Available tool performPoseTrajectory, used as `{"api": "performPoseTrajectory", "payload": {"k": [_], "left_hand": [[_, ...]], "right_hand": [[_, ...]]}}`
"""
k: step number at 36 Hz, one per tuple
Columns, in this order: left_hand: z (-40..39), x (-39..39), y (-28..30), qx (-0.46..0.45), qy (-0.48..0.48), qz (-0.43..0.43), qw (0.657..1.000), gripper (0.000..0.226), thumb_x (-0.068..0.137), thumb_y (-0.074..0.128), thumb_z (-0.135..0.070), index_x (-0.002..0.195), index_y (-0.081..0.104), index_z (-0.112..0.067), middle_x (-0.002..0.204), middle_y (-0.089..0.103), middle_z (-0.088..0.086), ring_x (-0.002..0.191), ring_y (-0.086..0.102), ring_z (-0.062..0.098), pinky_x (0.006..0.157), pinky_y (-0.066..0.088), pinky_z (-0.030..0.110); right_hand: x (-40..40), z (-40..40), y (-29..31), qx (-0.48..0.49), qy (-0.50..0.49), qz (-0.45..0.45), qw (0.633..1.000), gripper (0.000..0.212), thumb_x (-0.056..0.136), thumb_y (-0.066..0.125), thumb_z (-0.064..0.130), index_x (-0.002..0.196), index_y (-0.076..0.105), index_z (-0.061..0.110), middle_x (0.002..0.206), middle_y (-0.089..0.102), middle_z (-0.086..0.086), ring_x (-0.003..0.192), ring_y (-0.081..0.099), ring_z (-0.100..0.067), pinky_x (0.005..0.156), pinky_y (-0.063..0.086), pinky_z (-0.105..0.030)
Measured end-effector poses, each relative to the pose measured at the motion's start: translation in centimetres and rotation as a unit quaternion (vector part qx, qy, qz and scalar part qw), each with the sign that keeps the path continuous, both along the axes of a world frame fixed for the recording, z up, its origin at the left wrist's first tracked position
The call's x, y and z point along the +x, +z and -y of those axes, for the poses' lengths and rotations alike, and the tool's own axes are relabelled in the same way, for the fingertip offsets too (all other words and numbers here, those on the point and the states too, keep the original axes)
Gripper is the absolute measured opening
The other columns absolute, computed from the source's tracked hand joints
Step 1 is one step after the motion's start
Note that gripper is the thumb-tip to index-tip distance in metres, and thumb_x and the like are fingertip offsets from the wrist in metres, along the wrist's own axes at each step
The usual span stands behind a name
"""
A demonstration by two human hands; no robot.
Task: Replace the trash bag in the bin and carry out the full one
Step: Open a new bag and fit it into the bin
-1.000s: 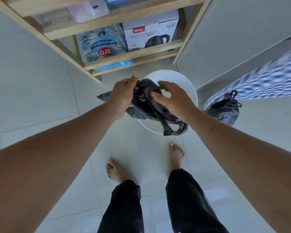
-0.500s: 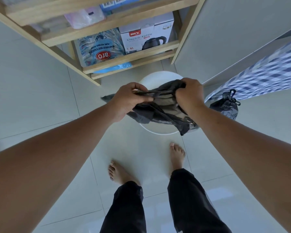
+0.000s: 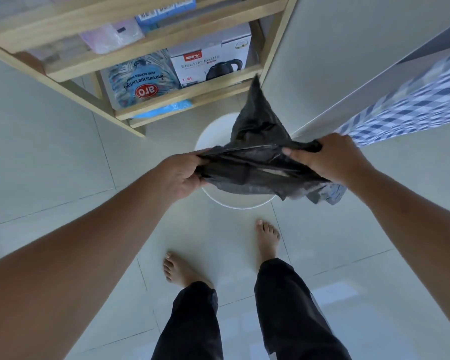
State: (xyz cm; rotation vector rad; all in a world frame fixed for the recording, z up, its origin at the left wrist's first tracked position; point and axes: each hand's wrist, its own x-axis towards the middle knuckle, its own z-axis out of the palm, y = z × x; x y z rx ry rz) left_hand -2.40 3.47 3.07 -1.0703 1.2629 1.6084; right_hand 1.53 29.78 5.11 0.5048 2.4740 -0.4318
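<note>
Both hands hold a fresh black trash bag [image 3: 252, 162] stretched between them above the round white bin [image 3: 234, 202] on the floor. My left hand [image 3: 178, 175] grips the bag's left edge and my right hand [image 3: 327, 157] grips its right edge. A narrow slit shows along the bag's mouth, and one corner of the bag sticks up toward the shelf. The bag covers most of the bin's opening. The full tied bag [image 3: 334, 194] shows only as a grey bit below my right wrist.
A wooden shelf unit [image 3: 192, 96] stands just behind the bin, holding an electric kettle box [image 3: 211, 61] and a blue packet [image 3: 140, 81]. A surface with a blue checked cloth [image 3: 411, 100] juts in at the right. My bare feet stand on pale floor tiles.
My hands have moved apart and pulled the bag taut and wider. One corner of the bag has flipped upward. My right hand now hides most of the full bag.
</note>
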Motion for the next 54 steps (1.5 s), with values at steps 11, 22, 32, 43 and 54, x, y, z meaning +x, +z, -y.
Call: {"api": "performPoseTrajectory", "payload": {"k": [11,22,32,43,54], "left_hand": [[-1.4,4.2,-2.4,-0.167,-0.272,-0.005,0.948,0.035,0.078,0.071,-0.04,0.099,0.07,-0.011,0.097,0.073,0.008,0.086,0.068,0.025,0.075,0.049,0.031],[0.4,3.4,-5.5,-0.305,-0.385,-0.185,0.851,0.026,0.083,0.069,-0.035,0.081,0.07,-0.009,0.066,0.062,0.005,0.067,0.059,0.025,0.052,0.035,0.027],[0.4,-1.4,-10.4,-0.385,-0.4,-0.313,0.77,0.036,0.08,0.062,0.0,0.114,0.063,-0.01,0.112,0.065,0.015,0.102,0.061,0.03,0.075,0.038,0.024],[0.6,-4.9,-16.8,-0.447,-0.373,-0.277,0.764,0.036,0.095,0.038,-0.043,0.106,0.05,-0.011,0.108,0.058,0.016,0.097,0.056,0.038,0.084,0.046,0.046],[-1.3,-11.8,-20.2,-0.39,-0.279,-0.112,0.871,0.057,0.096,0.043,-0.049,0.13,0.056,-0.006,0.118,0.056,0.009,0.118,0.054,0.034,0.085,0.038,0.032]], "right_hand": [[1.5,-0.5,-3.2,-0.057,-0.231,-0.002,0.971,0.035,0.091,0.051,0.027,0.095,0.062,-0.005,0.077,0.057,-0.015,0.075,0.052,-0.031,0.067,0.037,-0.033],[-1.1,-0.3,-6.0,-0.056,-0.174,-0.051,0.982,0.019,0.089,0.05,0.017,0.081,0.062,0.006,0.079,0.06,-0.014,0.076,0.053,-0.03,0.065,0.036,-0.03],[-4.7,-0.9,-10.3,-0.04,-0.072,-0.081,0.993,0.027,0.094,0.045,0.027,0.076,0.054,0.009,0.072,0.054,-0.008,0.073,0.052,-0.028,0.06,0.033,-0.028],[-9.1,-0.5,-17.1,0.018,0.076,-0.137,0.987,0.03,0.101,0.038,0.029,0.116,0.056,0.009,0.095,0.068,-0.021,0.09,0.064,-0.04,0.07,0.041,-0.036],[-15.1,0.1,-22.1,-0.036,-0.081,-0.023,0.996,0.029,0.094,0.041,0.02,0.1,0.064,0.002,0.117,0.064,-0.024,0.107,0.06,-0.039,0.077,0.042,-0.034]]}}
